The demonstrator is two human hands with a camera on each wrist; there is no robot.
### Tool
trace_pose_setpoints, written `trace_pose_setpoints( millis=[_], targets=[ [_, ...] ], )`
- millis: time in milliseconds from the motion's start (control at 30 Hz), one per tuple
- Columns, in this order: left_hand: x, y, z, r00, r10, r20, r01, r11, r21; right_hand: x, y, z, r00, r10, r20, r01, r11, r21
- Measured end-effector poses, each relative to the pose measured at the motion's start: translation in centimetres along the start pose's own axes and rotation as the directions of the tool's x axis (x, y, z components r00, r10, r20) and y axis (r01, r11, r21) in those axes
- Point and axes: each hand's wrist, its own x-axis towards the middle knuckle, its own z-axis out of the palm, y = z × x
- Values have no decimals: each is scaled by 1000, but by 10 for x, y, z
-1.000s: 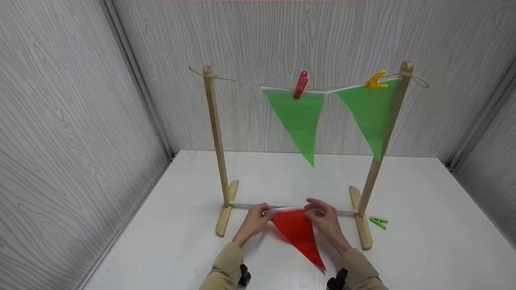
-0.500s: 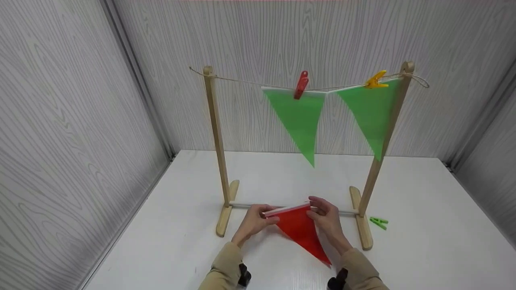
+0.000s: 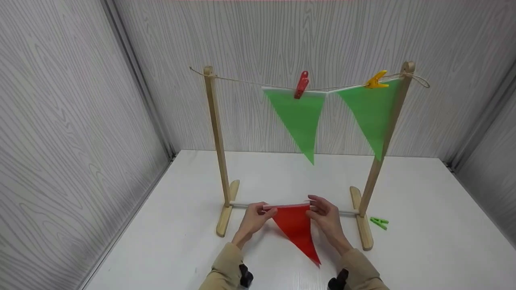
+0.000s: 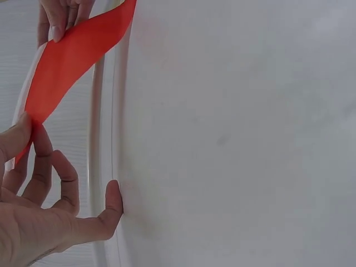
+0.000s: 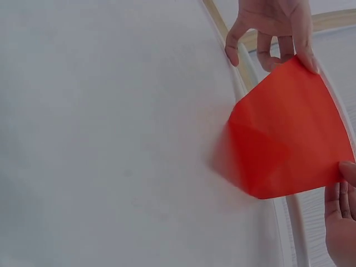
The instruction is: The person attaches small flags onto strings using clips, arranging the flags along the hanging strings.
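A red triangular pennant [image 3: 296,225] with a white top edge is stretched between both hands, its tip pointing down toward the table. At its left corner the left hand [image 3: 254,218] pinches the white edge between thumb and fingers. The right hand [image 3: 325,217] pinches the opposite top corner. From the left wrist, the pennant [image 4: 64,64] shows curved, with the left hand [image 4: 41,194] at its near end and several fingers spread behind. In the right wrist view the pennant [image 5: 292,128] bends, and the right hand [image 5: 342,217] shows only partly at the frame's edge.
Behind the hands stands a wooden frame [image 3: 217,137] with a twine line [image 3: 242,81]. Two green pennants [image 3: 300,117] hang on it, one by a red clip [image 3: 301,85], the other by a yellow clip [image 3: 376,80]. A green clip [image 3: 379,222] lies right of the frame's foot.
The pennant's top edge tilted up at its right end, then came back nearly level and slightly higher than before. Its tip swung right and then back left. Both hands keep their hold.
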Motion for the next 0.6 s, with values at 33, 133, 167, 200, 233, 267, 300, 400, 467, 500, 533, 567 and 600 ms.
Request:
trace_pose_setpoints(
  millis=[33, 133, 167, 200, 233, 267, 300, 400, 467, 500, 533, 567, 600],
  targets=[
    [0, 0, 1, 1000, -7, -10, 7, 1000, -10, 0, 0, 0, 1000, -5, 1, 5, 1000, 0],
    [0, -2, 3, 999, -7, -39, 5, 999, -42, 0, 0, -1, 1000, -24, 11, 24, 1000, 4],
    [0, -3, 5, 999, -7, -50, 4, 999, -54, -1, 0, -1, 999, -31, 16, 31, 1000, 6],
    [0, -3, 6, 998, -8, -61, 4, 997, -72, -1, 0, -1, 999, -37, 21, 37, 999, 9],
    [0, -4, 7, 997, -8, -72, 2, 996, -86, -2, 0, -2, 999, -42, 26, 42, 999, 12],
    [0, -5, 8, 997, -5, -83, -3, 996, -94, -2, 1, -2, 999, -46, 28, 46, 999, 14],
    [0, -5, 10, 996, -3, -94, -6, 995, -99, -3, 1, -3, 998, -52, 30, 51, 999, 17],
    [1, -4, 12, 993, 7, -120, -20, 994, -109, -4, -1, -6, 997, -78, 22, 78, 997, 13],
    [2, -1, 13, 992, 25, -127, -37, 995, -95, -5, -2, -9, 995, -104, 13, 104, 995, -2],
    [3, 0, 13, 991, 31, -129, -43, 995, -93, -5, -3, -11, 993, -121, 9, 121, 993, -11],
    [3, 1, 13, 991, 36, -132, -48, 995, -90, -5, -4, -13, 991, -137, 3, 137, 990, -20],
    [3, 2, 13, 990, 39, -135, -51, 995, -86, -5, -4, -15, 988, -154, -4, 154, 988, -29],
    [4, 3, 13, 989, 43, -141, -55, 995, -83, -6, -6, -18, 985, -171, -12, 171, 984, -44]
  ],
)
